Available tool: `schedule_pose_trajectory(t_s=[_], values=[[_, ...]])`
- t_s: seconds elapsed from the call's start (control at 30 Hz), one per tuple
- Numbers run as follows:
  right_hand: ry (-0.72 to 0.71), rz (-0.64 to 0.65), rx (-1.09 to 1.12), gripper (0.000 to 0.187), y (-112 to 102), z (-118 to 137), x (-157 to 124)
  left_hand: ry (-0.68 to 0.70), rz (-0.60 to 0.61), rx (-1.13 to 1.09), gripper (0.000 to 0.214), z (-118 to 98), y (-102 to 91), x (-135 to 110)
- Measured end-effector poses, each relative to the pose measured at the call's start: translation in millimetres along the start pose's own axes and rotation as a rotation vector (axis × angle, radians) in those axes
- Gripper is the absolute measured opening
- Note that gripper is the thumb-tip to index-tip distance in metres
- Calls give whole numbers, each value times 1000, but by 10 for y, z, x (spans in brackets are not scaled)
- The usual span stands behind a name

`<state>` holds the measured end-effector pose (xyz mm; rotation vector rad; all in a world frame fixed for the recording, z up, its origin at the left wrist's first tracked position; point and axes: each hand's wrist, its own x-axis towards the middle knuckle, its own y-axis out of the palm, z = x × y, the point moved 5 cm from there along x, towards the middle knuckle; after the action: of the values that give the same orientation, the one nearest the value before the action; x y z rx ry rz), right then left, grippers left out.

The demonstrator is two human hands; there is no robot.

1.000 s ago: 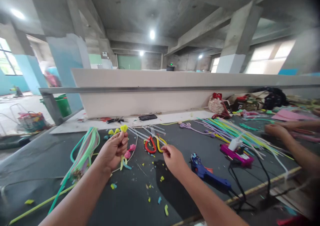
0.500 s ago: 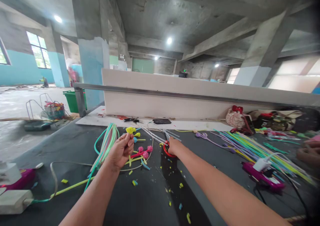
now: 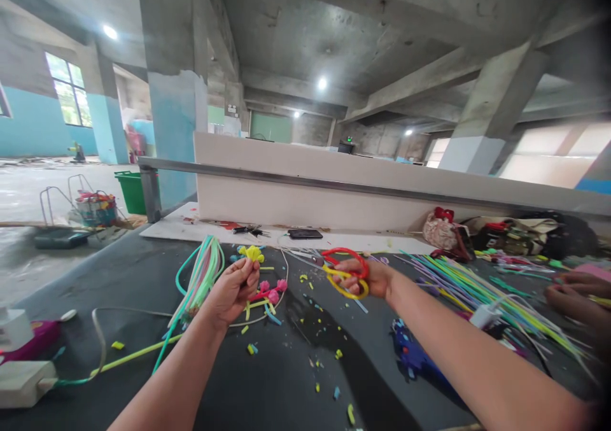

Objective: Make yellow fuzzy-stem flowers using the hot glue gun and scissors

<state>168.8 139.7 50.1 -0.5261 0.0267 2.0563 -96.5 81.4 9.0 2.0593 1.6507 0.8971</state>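
Note:
My left hand (image 3: 237,286) is closed in a pinch on a small yellow flower (image 3: 251,253), which sticks up above the fingertips. My right hand (image 3: 365,278) is raised over the table, its fingers curled round scissors with red and yellow handle loops (image 3: 347,253); the blades seem to point left, though they are hard to make out. Pink flowers on stems (image 3: 273,289) lie just right of my left hand. Left of that hand rests a looped bundle of pale green and pink strips (image 3: 206,272).
Yellow and blue clippings (image 3: 338,354) are scattered over the dark table. A blue object (image 3: 414,354) lies partly under my right forearm. Coloured strips (image 3: 458,275) fan out at right, near another person's hand (image 3: 570,297). A phone (image 3: 305,233) lies at the back; a white adapter (image 3: 23,383) sits left.
My right hand has lifted the scissors from the table and moved right. The blue object has come into view beneath that forearm. My left hand still pinches the yellow flower.

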Motion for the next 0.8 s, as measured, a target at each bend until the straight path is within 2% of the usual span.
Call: schedule_pose_trajectory(t_s=[0.13,0.27,0.33,0.4,0.47,0.6,0.67,0.8], values=[[-225,61,204,31,374,-206,-306,-1,10,55,28,63,92,-20],[-457,104,411,49,729,-378,-575,-19,-2,139,31,191,224,-65],[-517,184,464,53,873,-447,-656,-38,-28,193,33,264,282,-100],[-549,170,439,49,941,-505,-691,-69,-8,269,33,332,343,-139],[-585,33,321,42,928,-549,-706,-62,37,359,32,363,393,-173],[-581,-363,-61,38,791,-648,-781,-81,78,447,30,390,425,-229],[-604,-444,-243,43,762,-676,-837,-90,87,465,30,396,441,-254],[-764,-486,-469,54,804,-640,-956,-80,130,428,30,420,499,-299]])
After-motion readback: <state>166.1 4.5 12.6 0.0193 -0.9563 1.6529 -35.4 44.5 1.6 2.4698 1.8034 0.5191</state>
